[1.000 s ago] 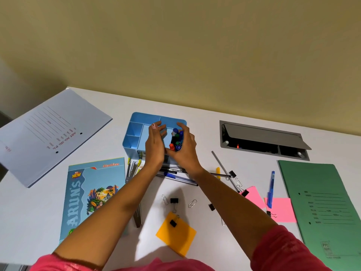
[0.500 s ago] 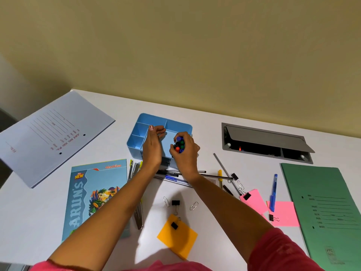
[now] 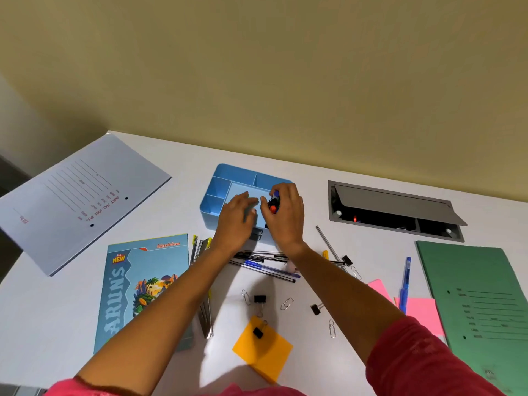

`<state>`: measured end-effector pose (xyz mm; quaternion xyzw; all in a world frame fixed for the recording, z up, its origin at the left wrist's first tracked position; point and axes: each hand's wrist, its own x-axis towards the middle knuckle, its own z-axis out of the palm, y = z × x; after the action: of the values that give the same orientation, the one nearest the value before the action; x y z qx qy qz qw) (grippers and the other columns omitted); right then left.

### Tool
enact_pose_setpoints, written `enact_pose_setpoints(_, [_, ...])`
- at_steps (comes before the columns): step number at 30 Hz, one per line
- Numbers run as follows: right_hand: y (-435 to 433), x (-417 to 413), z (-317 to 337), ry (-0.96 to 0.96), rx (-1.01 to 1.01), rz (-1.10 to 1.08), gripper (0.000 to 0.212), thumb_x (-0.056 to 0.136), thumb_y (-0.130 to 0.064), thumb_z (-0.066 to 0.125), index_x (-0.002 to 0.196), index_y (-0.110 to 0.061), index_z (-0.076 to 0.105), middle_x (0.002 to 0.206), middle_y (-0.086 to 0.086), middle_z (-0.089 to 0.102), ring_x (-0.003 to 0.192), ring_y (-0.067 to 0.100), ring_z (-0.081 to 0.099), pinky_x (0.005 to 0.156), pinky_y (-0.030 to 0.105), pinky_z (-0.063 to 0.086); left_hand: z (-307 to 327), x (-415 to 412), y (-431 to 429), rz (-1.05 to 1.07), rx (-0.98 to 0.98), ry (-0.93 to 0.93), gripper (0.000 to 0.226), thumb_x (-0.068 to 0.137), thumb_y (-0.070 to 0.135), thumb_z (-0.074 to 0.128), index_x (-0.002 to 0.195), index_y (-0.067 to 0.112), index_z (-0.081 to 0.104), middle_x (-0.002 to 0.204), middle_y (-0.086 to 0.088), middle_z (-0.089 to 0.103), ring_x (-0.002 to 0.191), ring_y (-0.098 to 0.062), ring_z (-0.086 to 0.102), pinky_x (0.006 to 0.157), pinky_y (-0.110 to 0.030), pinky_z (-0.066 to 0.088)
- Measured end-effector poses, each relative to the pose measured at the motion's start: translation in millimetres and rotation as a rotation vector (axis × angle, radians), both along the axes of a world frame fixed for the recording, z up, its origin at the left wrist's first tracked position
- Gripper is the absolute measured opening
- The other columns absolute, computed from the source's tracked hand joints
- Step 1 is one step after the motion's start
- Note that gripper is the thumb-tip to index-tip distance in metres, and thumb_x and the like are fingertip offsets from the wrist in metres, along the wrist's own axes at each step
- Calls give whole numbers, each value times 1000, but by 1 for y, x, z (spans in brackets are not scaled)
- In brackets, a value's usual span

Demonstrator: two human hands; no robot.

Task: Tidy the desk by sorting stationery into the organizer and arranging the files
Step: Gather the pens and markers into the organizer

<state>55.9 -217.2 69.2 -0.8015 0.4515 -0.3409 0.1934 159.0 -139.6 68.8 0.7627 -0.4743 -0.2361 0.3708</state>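
- I see a white desk (image 3: 177,215) that stands against a plain yellowish wall (image 3: 285,67); a dark corner of the room shows at the far left.
- The blue organizer (image 3: 225,178) stands near the back of the desk, in the middle, with several compartments.
- The left hand (image 3: 237,221) lies with straight fingers on the front part of the organizer and grips nothing.
- The right hand (image 3: 285,218) is curled round a bunch of small coloured items (image 3: 273,207) over the organizer's right side; I cannot tell what they are.
- A grey cable hatch (image 3: 394,210) with its lid raised is set into the desk to the right.
- A lilac file (image 3: 80,201) lies far left, and a green file (image 3: 480,304) far right.
- A blue notebook (image 3: 137,287) lies front left.
- Loose pens (image 3: 263,264) lie just in front of the organizer.
- An orange sticky note (image 3: 265,355), binder clips (image 3: 259,299) and paper clips (image 3: 287,303) lie between the forearms.
- Pink sticky notes (image 3: 420,312) and a blue pen (image 3: 405,284) lie beside the green file.
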Motion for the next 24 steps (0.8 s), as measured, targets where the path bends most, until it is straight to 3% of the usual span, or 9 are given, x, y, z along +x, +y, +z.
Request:
enact_pose_setpoints(2, [-8, 3, 5, 53, -108, 22, 8, 83, -13, 63, 88, -10, 58, 89, 5, 56, 74, 20, 53, 66, 26, 43, -13, 2, 5, -107, 70, -163, 42, 99, 20, 42, 141, 17, 44, 155, -7, 27, 146, -24, 17, 117, -37, 10])
enact_pose_setpoints(6, [-22, 17, 11, 210, -199, -77, 10, 84, -11, 67, 84, -2, 64, 78, 14, 61, 69, 27, 58, 60, 34, 49, -23, 0, 15, -206, 163, -427, 56, 98, 43, 14, 151, 25, 18, 160, -2, 7, 148, -22, 1, 115, -33, -9])
enact_pose_setpoints(10, [-21, 7, 7, 508, -432, 178, 11, 75, -9, 75, 78, -2, 67, 75, 13, 63, 72, 28, 60, 67, 35, 52, -26, -1, 17, -223, 194, -530, 64, 91, 49, -1, 151, 27, 6, 160, 0, -1, 147, -21, -5, 114, -32, -14])
enact_pose_setpoints(15, [-32, -16, 3, 421, -373, 465, 19, 93, -20, 50, 94, -5, 61, 89, 12, 60, 82, 25, 55, 76, 35, 44, -26, -4, 18, -210, 182, -565, 62, 93, 47, 0, 151, 26, 5, 160, -1, 1, 148, -23, -3, 116, -35, -9])
enact_pose_setpoints(20, [-37, -37, 9, 449, -484, 784, 25, 95, -24, 46, 93, -8, 64, 92, 10, 63, 85, 22, 55, 79, 30, 42, -25, -4, 17, -212, 209, -585, 65, 90, 50, -6, 151, 27, -1, 160, 1, -6, 147, -21, -9, 114, -33, -14])
enact_pose_setpoints(24, [-39, -29, 8, 421, -412, 637, 22, 93, -22, 49, 92, -7, 66, 90, 11, 64, 83, 23, 58, 66, 32, 48, -23, -6, 16, -205, 215, -579, 68, 88, 51, -8, 151, 27, -1, 159, 0, -7, 147, -21, -9, 114, -33, -14])
